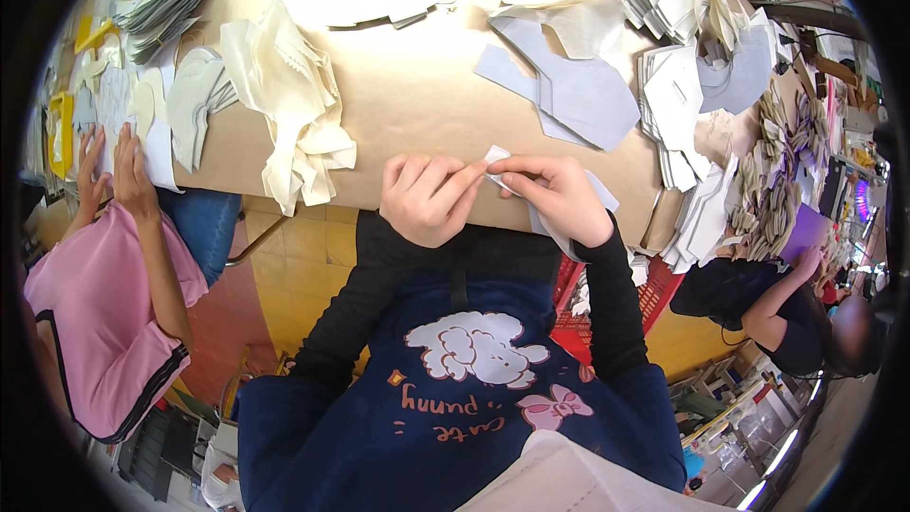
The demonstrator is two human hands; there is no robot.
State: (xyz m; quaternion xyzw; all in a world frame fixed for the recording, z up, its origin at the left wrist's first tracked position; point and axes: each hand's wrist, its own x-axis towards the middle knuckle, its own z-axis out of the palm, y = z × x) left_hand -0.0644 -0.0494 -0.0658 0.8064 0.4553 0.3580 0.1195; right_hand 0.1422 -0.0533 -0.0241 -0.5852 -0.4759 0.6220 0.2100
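Observation:
Near the table's front edge my left hand (pixel 428 192) and my right hand (pixel 557 192) meet fingertip to fingertip. Between them they pinch a small white piece (pixel 496 155), perhaps fabric or paper; its lower part is hidden by my fingers. Both hands are closed. A pale grey piece (pixel 603 192) shows beside my right wrist, partly under it, and I cannot tell whether it joins the white one. Just beyond my right hand lie flat grey-blue cut pieces (pixel 583 95), overlapping. A crumpled heap of cream pieces (pixel 301 114) rests to the left of my left hand.
Stacks of white cut pieces (pixel 671 109) line the table's right side. Grey stacks (pixel 171 9) and pale pieces (pixel 197 100) lie at the left. A person in a pink top (pixel 114 294) works at the left; another (pixel 758 313) sits at the right. A red basket (pixel 654 294) stands below the table.

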